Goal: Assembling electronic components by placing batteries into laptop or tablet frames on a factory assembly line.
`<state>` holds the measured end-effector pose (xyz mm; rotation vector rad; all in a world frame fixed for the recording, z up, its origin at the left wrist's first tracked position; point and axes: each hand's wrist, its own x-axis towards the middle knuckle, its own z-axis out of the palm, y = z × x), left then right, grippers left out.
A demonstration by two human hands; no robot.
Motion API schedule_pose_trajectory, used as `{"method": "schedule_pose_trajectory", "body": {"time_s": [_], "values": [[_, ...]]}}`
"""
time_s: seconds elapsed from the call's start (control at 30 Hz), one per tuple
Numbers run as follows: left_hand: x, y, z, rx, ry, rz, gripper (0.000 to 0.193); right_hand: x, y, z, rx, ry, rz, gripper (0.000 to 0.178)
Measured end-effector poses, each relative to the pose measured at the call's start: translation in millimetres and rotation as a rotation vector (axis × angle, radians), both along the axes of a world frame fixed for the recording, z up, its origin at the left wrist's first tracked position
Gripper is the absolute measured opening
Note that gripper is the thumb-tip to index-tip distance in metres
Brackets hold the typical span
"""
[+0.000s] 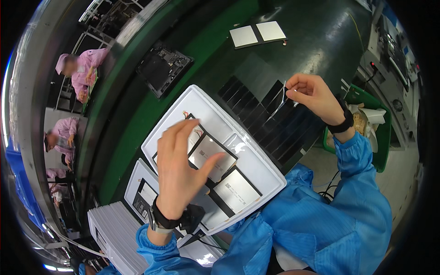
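a thin white strip is pinched in the grip of the right hand, over black strips on the green surface. the left hand, its grip spread wide, is over flat batteries in a white tray; contact is unclear. farther off lie a two-cell battery pack and an opened black device.

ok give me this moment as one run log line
left hand: open over flat packs in white tray | right hand: pinching thin white strip | beyond tray: open dark device
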<state>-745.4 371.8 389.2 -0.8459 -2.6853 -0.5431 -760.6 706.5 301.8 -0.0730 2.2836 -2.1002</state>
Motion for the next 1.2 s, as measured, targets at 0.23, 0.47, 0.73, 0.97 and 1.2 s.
{"method": "schedule_pose_trajectory", "body": {"time_s": [0.23, 0.47, 0.73, 0.97, 1.2], "values": [[-7.9, 91.8, -4.0, 0.393, -0.236, -0.137, 0.035, 18.0, -24.1, 57.1, -0.060, 0.081, 0.147, 0.014], [-9.6, 88.8, -10.4, 0.625, -0.436, -0.129, 0.021, 19.2, -31.7, 66.9, 0.031, 0.279, 0.237, 0.014], [-22.7, 44.7, 1.5, 1.198, -0.504, -0.020, 0.026, 4.4, -1.9, 50.1, -0.011, 0.193, -0.036, 0.033], [16.2, -37.7, -1.9, 0.190, 0.094, -0.131, 0.086, -22.2, 31.6, -21.1, 0.906, 0.365, -0.386, 0.047], [23.5, -44.7, -7.6, 0.102, 0.325, -0.233, 0.076, 22.8, -106.5, 67.2, -0.193, -0.038, 0.526, 0.058]]}}
